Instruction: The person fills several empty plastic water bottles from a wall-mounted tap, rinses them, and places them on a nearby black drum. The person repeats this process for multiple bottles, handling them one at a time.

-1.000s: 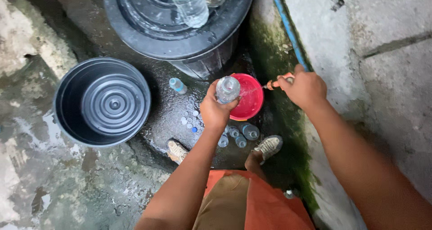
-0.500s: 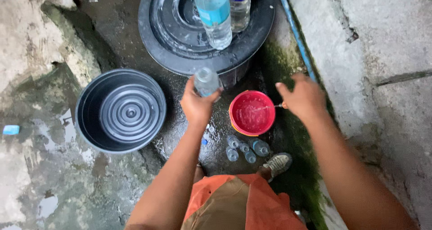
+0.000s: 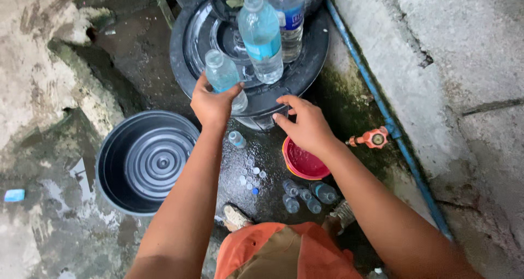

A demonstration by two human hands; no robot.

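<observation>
My left hand (image 3: 214, 105) is gripping a small clear bottle (image 3: 224, 78) at the wet black lid (image 3: 305, 66); right hand (image 3: 305, 127) is hovering open, so it's risking toppling the taller bottles (image 3: 263, 38)

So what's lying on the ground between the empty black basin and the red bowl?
Head view: loose bottle caps and one small bottle lie on wet ground between black basin and red bowl.

Single head-worn view, steeply downward, close over wet ground (image 3: 262, 164)

Small clear plastic bottle (image 3: 224, 78), capless, upright, slightly tilted, at the near-left edge of the black bin lid (image 3: 305, 72).
</observation>
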